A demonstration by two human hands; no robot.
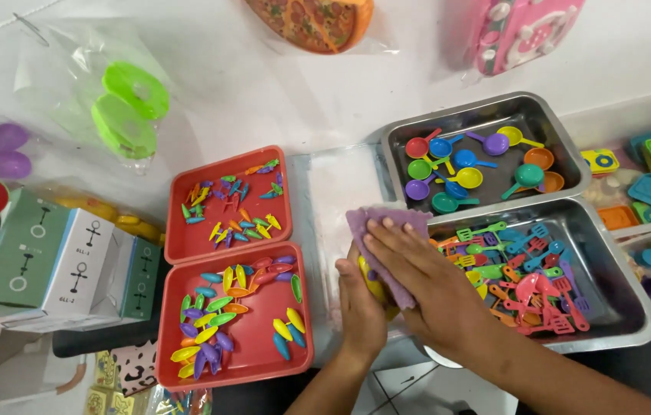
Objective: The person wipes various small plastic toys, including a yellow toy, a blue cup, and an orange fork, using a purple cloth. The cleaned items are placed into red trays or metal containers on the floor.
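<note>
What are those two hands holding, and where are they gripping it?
The left hand cups a small yellow toy from its left side and underneath. The right hand presses a purple cloth flat over its top.

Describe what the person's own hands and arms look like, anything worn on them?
Both forearms are bare as far as the view shows: no sleeves, gloves, watch or bracelet. The left hand and right hand show no rings on the visible fingers, and the nails are short and unpainted.
</note>
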